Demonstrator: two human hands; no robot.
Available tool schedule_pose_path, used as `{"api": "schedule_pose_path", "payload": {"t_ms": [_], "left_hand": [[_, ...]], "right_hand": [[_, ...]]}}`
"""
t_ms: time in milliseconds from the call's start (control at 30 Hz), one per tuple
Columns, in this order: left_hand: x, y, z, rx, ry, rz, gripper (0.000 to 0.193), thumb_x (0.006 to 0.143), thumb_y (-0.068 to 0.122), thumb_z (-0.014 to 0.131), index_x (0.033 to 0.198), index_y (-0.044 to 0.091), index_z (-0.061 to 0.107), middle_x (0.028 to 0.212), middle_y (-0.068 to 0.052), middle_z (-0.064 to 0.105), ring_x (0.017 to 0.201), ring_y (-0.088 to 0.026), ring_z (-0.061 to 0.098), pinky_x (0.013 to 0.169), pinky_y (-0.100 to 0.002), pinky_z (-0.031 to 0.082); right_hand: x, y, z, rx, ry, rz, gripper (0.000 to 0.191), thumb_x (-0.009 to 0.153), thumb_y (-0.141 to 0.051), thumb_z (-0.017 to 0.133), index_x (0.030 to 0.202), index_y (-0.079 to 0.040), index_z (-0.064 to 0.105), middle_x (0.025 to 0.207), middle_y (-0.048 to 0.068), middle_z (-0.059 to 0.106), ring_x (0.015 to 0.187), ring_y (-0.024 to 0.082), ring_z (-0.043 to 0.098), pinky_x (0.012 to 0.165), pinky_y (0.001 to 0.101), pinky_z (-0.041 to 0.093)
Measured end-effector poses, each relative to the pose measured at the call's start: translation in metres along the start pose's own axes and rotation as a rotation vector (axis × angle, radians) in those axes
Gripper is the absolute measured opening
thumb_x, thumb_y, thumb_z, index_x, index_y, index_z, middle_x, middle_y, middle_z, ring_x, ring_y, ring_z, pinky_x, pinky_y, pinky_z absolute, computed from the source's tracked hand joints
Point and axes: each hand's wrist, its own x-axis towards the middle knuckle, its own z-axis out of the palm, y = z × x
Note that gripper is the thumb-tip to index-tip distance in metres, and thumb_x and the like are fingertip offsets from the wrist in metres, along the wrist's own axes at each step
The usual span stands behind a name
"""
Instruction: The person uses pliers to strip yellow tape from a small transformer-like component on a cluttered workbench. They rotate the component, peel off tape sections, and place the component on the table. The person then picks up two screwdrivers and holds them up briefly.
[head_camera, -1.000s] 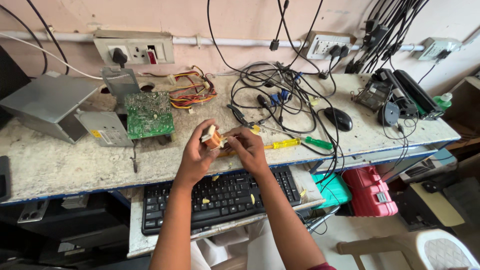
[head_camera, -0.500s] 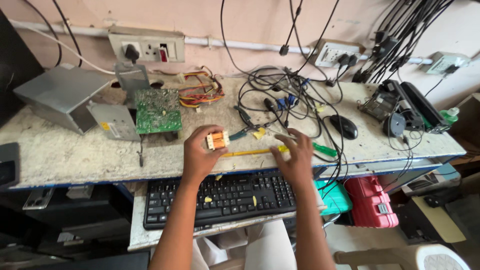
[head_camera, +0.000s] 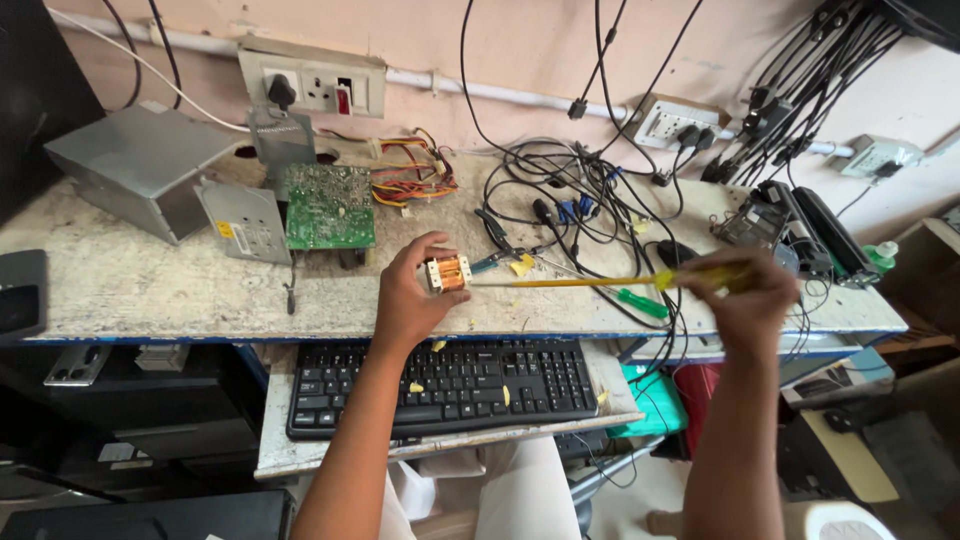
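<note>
The left hand (head_camera: 405, 300) pinches a small coil (head_camera: 447, 272); the right hand (head_camera: 738, 290) pulls yellow tape (head_camera: 570, 283), probably gripped. It might snap.

A small yellow label (head_camera: 227, 229) sits on the grey metal plate (head_camera: 245, 220) beside the green circuit board (head_camera: 329, 205).

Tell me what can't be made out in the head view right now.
- Right hand: motion-blurred, so its grip on the yellow tape is unclear.
- Transformer: mostly covered by left hand.
- Grey case: left part hidden behind a dark object at the frame edge.
- Keyboard: keys too small to read.
</note>
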Motion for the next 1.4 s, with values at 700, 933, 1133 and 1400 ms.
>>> {"api": "schedule_pose_path", "payload": {"t_ms": [700,933,1133,1400], "left_hand": [[0.004,-0.029,-0.006,-0.437,0.082,-0.197,0.037,0.098,0.019,0.061,0.132,0.006,0.057,0.122,-0.008,0.063,0.116,-0.019,0.054,0.108,-0.034,0.039],[-0.008,-0.041,-0.004,-0.453,0.182,-0.146,0.056,0.112,0.052,0.037,0.123,0.002,0.057,0.117,-0.008,0.064,0.116,-0.019,0.058,0.111,-0.034,0.04],[-0.009,-0.039,-0.004,-0.399,0.124,-0.111,0.062,0.112,0.056,0.034,0.122,0.0,0.061,0.121,-0.01,0.064,0.123,-0.02,0.058,0.117,-0.036,0.038],[-0.006,-0.038,-0.003,-0.426,0.003,-0.136,0.063,0.109,0.056,0.039,0.127,-0.001,0.056,0.12,-0.011,0.062,0.12,-0.021,0.055,0.112,-0.037,0.038]], "right_hand": [[0.144,-0.121,0.145,0.831,0.117,-0.328,0.029,0.118,-0.035,0.042,0.113,-0.008,0.049,0.074,0.009,0.042,0.042,0.013,0.032,0.041,0.0305,0.027],[0.167,-0.111,0.156,0.778,0.008,-0.506,0.038,0.115,-0.041,0.029,0.109,-0.014,0.055,0.068,0.007,0.029,0.04,0.014,0.025,0.037,0.0337,0.027],[0.145,-0.076,0.184,1.095,-0.06,-0.281,0.042,0.111,-0.047,0.027,0.111,-0.015,0.055,0.062,0.003,0.031,0.037,0.009,0.027,0.035,0.027,0.027],[0.132,-0.085,0.167,1.065,-0.154,-0.069,0.048,0.117,-0.052,0.028,0.107,-0.013,0.053,0.062,0.004,0.029,0.04,0.011,0.021,0.041,0.0287,0.023]]}}
